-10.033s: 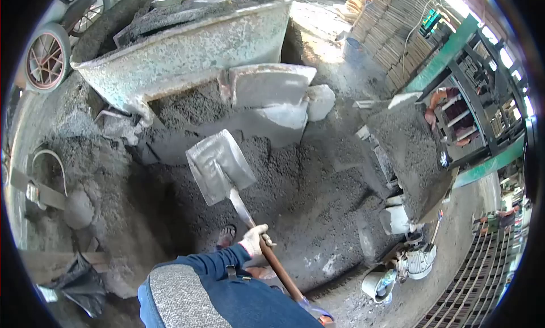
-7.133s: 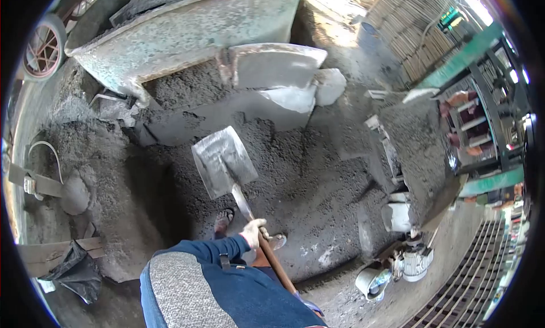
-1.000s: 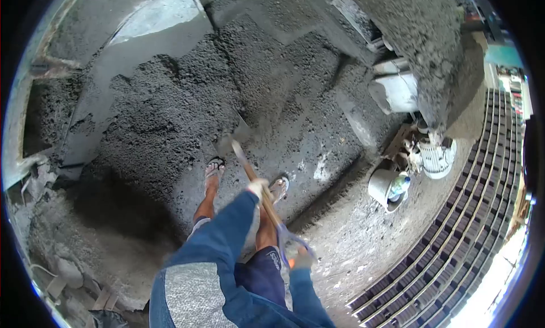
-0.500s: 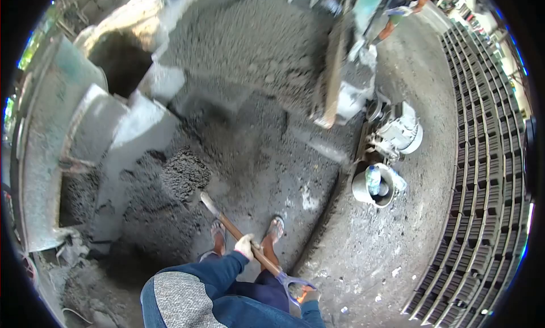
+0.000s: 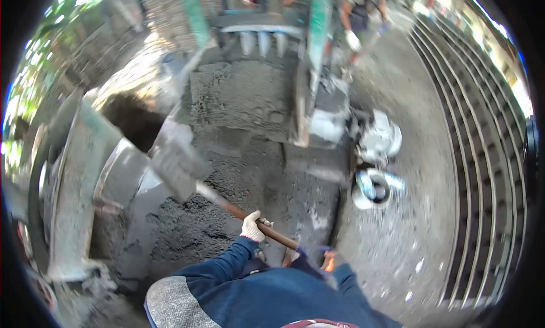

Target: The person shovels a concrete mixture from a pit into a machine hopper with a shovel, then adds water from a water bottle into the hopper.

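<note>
My left hand (image 5: pixel 251 226), in a pale knitted glove, is closed round the brown wooden shaft of a shovel (image 5: pixel 227 207). My right hand (image 5: pixel 329 261), with orange showing at it, grips the purple-blue handle at the shaft's end, close to my body. The shovel's grey blade (image 5: pixel 180 168) is smeared by motion; it points up and left, overlapping the pale sloping ledge in this view. Dark, crumbly wet mix (image 5: pixel 190 226) lies spread on the ground below the blade.
A hopper-like bay of grey mix (image 5: pixel 241 95) lies ahead between green posts. Left stands a large worn metal drum (image 5: pixel 85 180). To the right are a bucket (image 5: pixel 372 198) with bottles, a whitish motor (image 5: pixel 379 136) and long block racks (image 5: pixel 482 157). Another person (image 5: pixel 363 21) stands at the back right.
The shovel blade has swung up and forward from the ground, where it sat under a heap of mix. Both hands moved with the shaft, and my view has tilted up.
</note>
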Tool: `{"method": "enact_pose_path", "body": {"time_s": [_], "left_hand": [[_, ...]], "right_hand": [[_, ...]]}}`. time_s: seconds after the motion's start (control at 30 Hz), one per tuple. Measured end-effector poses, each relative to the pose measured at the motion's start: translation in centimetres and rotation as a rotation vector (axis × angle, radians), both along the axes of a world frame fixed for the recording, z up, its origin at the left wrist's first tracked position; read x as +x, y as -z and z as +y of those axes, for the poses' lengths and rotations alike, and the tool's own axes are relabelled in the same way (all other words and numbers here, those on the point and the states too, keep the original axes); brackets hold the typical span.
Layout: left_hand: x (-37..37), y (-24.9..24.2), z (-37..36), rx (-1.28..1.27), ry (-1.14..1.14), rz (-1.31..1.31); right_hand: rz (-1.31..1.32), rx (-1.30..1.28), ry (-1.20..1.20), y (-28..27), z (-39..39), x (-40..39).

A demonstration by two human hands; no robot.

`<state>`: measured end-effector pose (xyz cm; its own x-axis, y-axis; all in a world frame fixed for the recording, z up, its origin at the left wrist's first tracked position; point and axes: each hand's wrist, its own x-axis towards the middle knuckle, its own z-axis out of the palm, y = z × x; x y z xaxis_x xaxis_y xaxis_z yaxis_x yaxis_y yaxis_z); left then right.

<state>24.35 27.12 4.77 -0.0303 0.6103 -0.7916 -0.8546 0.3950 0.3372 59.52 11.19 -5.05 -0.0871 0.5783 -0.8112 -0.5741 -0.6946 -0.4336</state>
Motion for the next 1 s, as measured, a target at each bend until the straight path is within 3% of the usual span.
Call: {"method": "enact_pose_path", "body": {"time_s": [0.1, 0.2, 0.27, 0.3, 0.37, 0.4, 0.47, 0.57, 0.6, 0.7, 0.8, 0.9, 0.93, 1.0], "left_hand": [[-2.9, 8.7, -4.7, -0.059, -0.012, 0.134], [-9.5, 11.8, -7.6, -0.2, 0.174, 0.185], [-13.7, 13.9, -8.8, -0.312, 0.189, 0.109], [-17.4, 17.0, -10.9, -0.141, 0.511, 0.469], [-17.5, 16.1, -12.8, -0.167, 0.502, 0.477], [-16.5, 15.1, -13.4, -0.233, 0.406, 0.374], [-14.7, 13.2, -15.0, -0.322, 0.288, 0.272], [-11.8, 10.1, -17.9, -0.408, 0.175, 0.241], [-11.1, 9.3, -18.8, -0.436, 0.139, 0.247], [-8.3, 6.3, -20.2, -0.501, 0.037, 0.269], [-5.9, 4.4, -21.0, -0.517, -0.047, 0.309], [-4.3, 3.9, -23.5, -0.489, -0.135, 0.344], [-3.7, 3.7, -24.1, -0.474, -0.153, 0.366], [-2.2, 3.3, -26.1, -0.453, -0.172, 0.432]], "right_hand": [[0.005, 0.004, 0.083, -5.5, 0.5, -1.5], [-0.105, 0.014, 0.184, -9.2, 3.4, -1.5], [-0.317, 0.112, 0.199, -4.0, 6.1, 2.0], [-0.543, 0.145, 0.103, -3.2, 8.0, 4.1], [-1.248, 0.129, -0.3, -1.5, 12.2, 9.1], [-1.426, 0.075, -0.373, -0.8, 14.4, 11.6], [-1.209, -0.025, -0.276, 1.9, 18.3, 18.0], [-1.423, -0.036, -0.326, 6.7, 23.5, 24.9], [-1.329, -0.138, -0.441, 6.6, 25.6, 26.9], [-1.471, -0.171, -0.584, 10.1, 30.9, 31.0], [-1.607, 0.099, -0.712, 15.1, 34.3, 33.6], [-1.571, 0.53, -0.69, 21.9, 36.3, 36.0], [-1.451, 0.491, -0.695, 19.6, 36.5, 35.5], [-1.387, 0.618, -0.63, 20.6, 36.1, 36.5]]}}
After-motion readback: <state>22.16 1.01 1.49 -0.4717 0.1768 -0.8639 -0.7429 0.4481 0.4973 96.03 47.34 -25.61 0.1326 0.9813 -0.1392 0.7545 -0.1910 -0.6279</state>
